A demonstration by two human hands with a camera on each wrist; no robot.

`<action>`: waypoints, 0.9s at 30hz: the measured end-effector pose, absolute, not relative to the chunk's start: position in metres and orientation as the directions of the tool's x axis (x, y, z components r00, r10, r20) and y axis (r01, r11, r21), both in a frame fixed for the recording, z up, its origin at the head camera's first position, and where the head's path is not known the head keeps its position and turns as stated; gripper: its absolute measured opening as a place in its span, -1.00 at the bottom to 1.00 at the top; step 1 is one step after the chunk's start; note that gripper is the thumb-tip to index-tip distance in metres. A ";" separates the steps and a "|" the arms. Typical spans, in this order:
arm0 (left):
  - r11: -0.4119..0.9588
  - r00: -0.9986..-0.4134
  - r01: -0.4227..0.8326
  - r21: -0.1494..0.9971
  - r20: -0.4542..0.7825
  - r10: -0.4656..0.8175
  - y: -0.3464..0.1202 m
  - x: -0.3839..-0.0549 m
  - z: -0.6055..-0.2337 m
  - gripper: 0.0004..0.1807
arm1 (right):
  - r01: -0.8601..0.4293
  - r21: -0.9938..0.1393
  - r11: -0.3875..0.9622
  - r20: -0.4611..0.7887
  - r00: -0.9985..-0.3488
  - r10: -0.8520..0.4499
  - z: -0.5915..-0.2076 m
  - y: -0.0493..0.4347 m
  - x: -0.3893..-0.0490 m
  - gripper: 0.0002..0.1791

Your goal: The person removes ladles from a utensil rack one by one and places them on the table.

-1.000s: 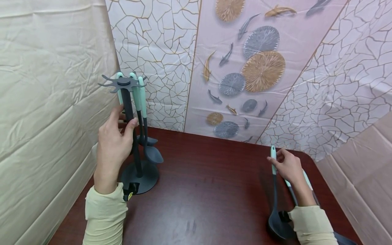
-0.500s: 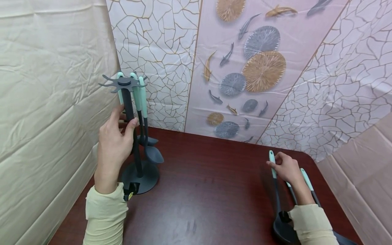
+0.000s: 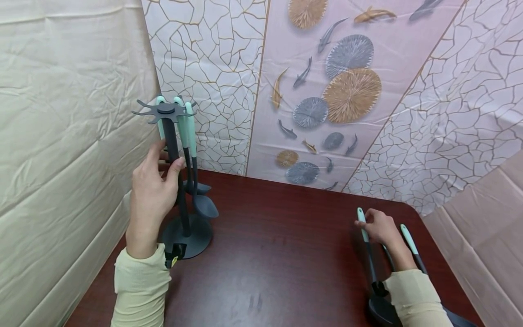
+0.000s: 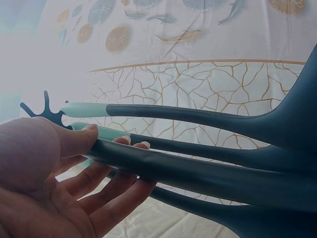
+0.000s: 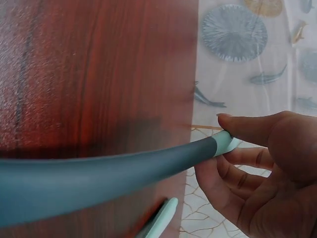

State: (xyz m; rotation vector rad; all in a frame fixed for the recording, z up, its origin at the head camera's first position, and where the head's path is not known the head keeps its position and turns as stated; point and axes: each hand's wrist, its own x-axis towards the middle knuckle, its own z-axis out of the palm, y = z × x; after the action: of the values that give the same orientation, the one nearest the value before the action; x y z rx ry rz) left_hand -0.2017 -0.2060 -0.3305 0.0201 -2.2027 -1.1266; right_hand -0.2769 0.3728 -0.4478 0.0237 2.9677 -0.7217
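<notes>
My left hand (image 3: 150,193) grips the upright post (image 3: 170,138) of a dark utensil stand at the left of the head view. Several utensils with mint handles (image 3: 191,131) hang from its hooked top (image 3: 165,109); one ends in a spoon-like head (image 3: 205,206). In the left wrist view, the thumb and fingers of that hand wrap round the post (image 4: 198,174). At the right, my right hand (image 3: 383,229) pinches a ladle by its mint handle (image 3: 362,227). The ladle's dark bowl (image 3: 380,309) is low over the table, partly hidden by my sleeve.
A second mint-handled utensil (image 3: 410,239) lies right of my right hand, and another is mostly hidden behind that forearm. A dark utensil head (image 3: 459,319) shows beyond the sleeve. Patterned cloth (image 3: 212,81) hangs behind the dark red table (image 3: 278,254).
My right hand has moved down and slightly toward me with the ladle, whose handle end is lower and further left and bowl further right. The left hand and the stand hold still.
</notes>
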 end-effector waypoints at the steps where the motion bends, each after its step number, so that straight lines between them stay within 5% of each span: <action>1: 0.631 -0.785 0.268 0.728 0.545 -0.295 -0.206 -0.202 -0.330 -0.47 | 0.042 -0.463 0.885 -0.095 -0.995 -0.003 -0.449 0.374 -0.277 -0.65; 27: 0.626 -0.785 0.272 0.731 0.545 -0.294 -0.207 -0.201 -0.331 -0.47 | 0.146 -0.461 0.876 -0.237 -0.971 0.037 -0.468 0.377 -0.283 -0.70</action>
State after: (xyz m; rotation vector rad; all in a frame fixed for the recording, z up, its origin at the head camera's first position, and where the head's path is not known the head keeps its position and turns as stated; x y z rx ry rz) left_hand -0.2014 -0.2065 -0.3307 0.0169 -2.2000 -1.1324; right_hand -0.2833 0.3770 -0.4683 0.1401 2.8259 -0.7193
